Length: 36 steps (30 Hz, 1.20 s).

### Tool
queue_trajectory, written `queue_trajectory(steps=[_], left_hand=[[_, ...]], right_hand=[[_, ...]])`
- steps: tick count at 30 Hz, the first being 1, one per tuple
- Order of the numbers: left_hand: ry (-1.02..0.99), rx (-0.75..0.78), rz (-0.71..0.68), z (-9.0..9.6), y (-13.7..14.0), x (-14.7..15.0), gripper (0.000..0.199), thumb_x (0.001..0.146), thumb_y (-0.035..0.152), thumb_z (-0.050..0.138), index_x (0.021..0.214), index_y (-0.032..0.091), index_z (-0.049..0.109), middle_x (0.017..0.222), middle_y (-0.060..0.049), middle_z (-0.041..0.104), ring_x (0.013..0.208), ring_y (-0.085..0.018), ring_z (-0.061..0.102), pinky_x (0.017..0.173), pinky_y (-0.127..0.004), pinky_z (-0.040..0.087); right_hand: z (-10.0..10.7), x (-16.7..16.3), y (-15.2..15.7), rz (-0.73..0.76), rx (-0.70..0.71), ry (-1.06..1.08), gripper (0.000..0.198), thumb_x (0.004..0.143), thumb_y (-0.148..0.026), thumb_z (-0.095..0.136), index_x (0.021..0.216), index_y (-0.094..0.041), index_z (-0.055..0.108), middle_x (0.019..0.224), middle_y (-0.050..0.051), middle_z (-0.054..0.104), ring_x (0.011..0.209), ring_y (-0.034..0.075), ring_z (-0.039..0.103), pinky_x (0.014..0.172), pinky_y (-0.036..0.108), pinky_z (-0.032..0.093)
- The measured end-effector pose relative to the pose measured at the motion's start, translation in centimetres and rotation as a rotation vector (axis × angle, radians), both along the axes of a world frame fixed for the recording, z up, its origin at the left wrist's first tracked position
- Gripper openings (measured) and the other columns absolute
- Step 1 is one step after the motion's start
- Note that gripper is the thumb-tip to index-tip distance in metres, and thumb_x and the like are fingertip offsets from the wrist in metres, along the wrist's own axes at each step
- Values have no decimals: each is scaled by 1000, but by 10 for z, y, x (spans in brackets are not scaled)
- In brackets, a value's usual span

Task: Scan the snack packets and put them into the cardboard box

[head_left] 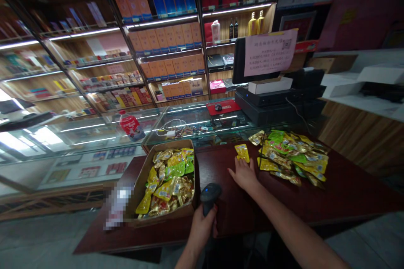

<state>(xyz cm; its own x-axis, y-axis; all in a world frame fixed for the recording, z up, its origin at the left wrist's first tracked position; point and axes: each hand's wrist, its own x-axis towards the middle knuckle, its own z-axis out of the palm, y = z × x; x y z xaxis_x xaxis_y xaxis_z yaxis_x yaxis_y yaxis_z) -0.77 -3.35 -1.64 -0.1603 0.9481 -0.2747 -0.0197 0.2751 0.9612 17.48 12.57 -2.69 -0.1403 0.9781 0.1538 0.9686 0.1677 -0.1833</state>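
My left hand (202,225) is wrapped round the handle of a dark barcode scanner (211,193), held upright near the front of the table. My right hand (245,175) lies on the tabletop with its fingers apart, the fingertips at the lower edge of a single yellow snack packet (242,152). To the right of that hand is a loose heap of yellow, gold and green snack packets (293,155). Left of the scanner stands an open cardboard box (138,189) filled with similar packets (172,180).
The dark red table (347,189) adjoins a glass display counter (189,111). A monitor (239,61) with a paper notice and a black cash drawer (252,107) stand behind the heap. A mouse (218,107), a white cable (183,124) and a red pouch (130,125) lie on the glass.
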Motion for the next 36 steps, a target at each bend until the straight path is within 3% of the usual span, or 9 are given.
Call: queue_trajectory(steps=[4, 8, 10, 12, 15, 18, 21, 25, 36], left_hand=[[-21, -4, 2, 1, 0, 0, 52, 67, 67, 75, 78, 19, 57, 47, 6, 54, 30, -12, 48, 32, -22, 39], [-30, -7, 1, 1, 0, -1, 50, 68, 65, 76, 78, 20, 57, 47, 6, 54, 31, -12, 48, 32, -22, 39], [-24, -13, 4, 1, 0, -1, 50, 68, 65, 76, 78, 20, 57, 46, 6, 54, 30, -12, 48, 32, -22, 39], [-23, -21, 9, 1, -1, -1, 50, 67, 65, 76, 79, 20, 57, 47, 6, 54, 30, -12, 49, 31, -23, 39], [-28, -12, 8, 3, -1, -1, 50, 68, 64, 75, 81, 19, 57, 48, 6, 55, 31, -12, 49, 32, -22, 39], [-31, 6, 3, 6, -2, -1, 50, 70, 64, 74, 81, 19, 57, 48, 6, 55, 31, -12, 49, 32, -22, 39], [-33, 7, 1, 7, -2, -1, 50, 70, 65, 74, 79, 19, 57, 48, 6, 54, 31, -12, 49, 33, -22, 39], [-40, -21, 9, 8, -1, -1, 53, 67, 66, 76, 81, 19, 58, 48, 6, 55, 31, -12, 49, 33, -22, 39], [22, 7, -51, 9, -9, 1, 51, 68, 61, 79, 87, 17, 62, 43, 9, 49, 30, -9, 43, 33, -20, 34]], right_hand=[[-9, -17, -53, 127, 133, 130, 49, 103, -41, 43, 143, -14, 53, 127, 20, 70, 120, 32, 60, 118, 68, 8], [-12, -15, -58, 143, 165, 214, 34, 99, -30, 50, 129, -20, 63, 111, 15, 73, 103, 29, 66, 105, 53, 41], [-15, -12, -50, 91, 197, 256, 34, 97, -26, 52, 127, -19, 64, 114, 16, 70, 103, 30, 65, 92, 44, 49], [-21, -10, -43, 5, 272, 290, 42, 95, -29, 55, 134, -16, 59, 127, 20, 65, 115, 34, 61, 95, 47, 48], [-33, -10, -38, -92, 340, 311, 55, 93, -35, 58, 144, -15, 52, 143, 25, 55, 133, 41, 47, 109, 63, 34], [-40, -10, -38, -72, 307, 350, 50, 93, -29, 56, 142, -20, 54, 138, 21, 60, 133, 39, 49, 113, 71, 21], [-39, -6, -38, -4, 281, 474, 51, 90, -20, 52, 141, -24, 56, 123, 13, 66, 121, 31, 58, 114, 63, 31], [-34, 2, -37, 18, 326, 744, 55, 87, -12, 44, 138, -23, 62, 114, 11, 61, 108, 23, 63, 102, 42, 51], [-24, 12, -39, -19, 380, 912, 46, 88, -18, 40, 114, -23, 78, 122, 11, 65, 113, 25, 63, 103, 44, 52]])
